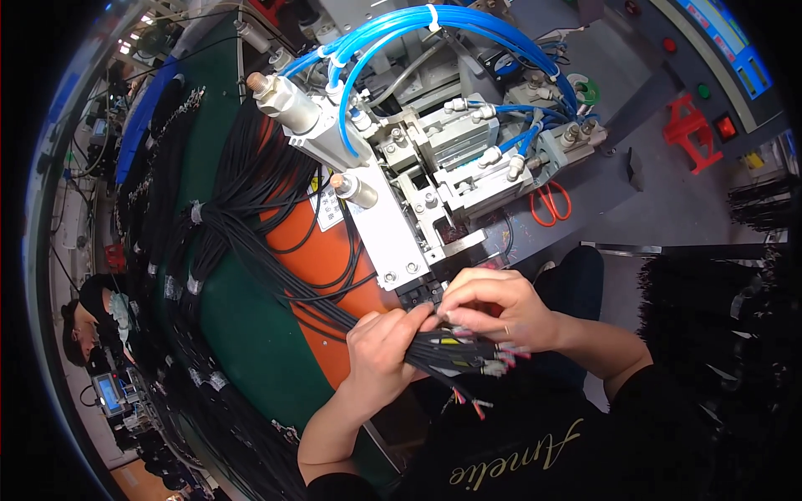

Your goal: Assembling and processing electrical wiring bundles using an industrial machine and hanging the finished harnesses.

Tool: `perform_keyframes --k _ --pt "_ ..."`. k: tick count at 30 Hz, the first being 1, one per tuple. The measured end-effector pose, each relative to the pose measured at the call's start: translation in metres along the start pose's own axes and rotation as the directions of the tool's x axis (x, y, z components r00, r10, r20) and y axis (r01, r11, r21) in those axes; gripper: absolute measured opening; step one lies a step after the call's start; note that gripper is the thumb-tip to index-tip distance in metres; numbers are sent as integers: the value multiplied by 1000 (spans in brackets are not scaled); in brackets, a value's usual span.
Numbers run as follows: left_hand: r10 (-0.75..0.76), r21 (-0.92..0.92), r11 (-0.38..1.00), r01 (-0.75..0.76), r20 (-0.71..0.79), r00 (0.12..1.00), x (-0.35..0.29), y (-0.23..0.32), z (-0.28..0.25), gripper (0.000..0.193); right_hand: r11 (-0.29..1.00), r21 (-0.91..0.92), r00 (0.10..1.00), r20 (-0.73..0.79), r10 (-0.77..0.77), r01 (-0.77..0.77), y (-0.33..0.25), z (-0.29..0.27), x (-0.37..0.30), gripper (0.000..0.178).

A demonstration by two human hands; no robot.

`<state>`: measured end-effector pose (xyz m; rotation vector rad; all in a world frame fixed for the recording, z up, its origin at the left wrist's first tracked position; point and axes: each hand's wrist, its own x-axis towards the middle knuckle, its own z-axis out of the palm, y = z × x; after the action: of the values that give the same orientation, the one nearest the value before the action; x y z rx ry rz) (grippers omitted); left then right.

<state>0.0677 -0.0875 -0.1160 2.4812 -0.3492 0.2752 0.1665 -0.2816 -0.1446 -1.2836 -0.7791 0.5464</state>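
My left hand [386, 351] is closed around a bundle of thin black cables [276, 267] that runs up and left across the bench. The cable ends [493, 363], with small pink and white tips, fan out to the right of that hand. My right hand [499, 307] pinches one cable end between thumb and fingers, just below the black feed slot [422, 294] of a metal crimping machine [418, 192]. The two hands touch over the bundle.
Blue air hoses [434, 21] arc over the machine. Orange-handled scissors [550, 203] lie on the grey table to the right. More black cable bundles [167, 209] lie on the green mat at left and at the far right. Another person sits at far left.
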Motion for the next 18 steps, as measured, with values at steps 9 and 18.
perform_keyframes --k 9,18 --pt "4 -67 998 -6 -19 1000 9 -2 4 27 989 -63 990 -28 -136 134 7 4 -6 15" --pt "2 -218 975 -31 -130 991 14 -3 11 22 823 464 931 9 365 -327 4 0 -6 18"
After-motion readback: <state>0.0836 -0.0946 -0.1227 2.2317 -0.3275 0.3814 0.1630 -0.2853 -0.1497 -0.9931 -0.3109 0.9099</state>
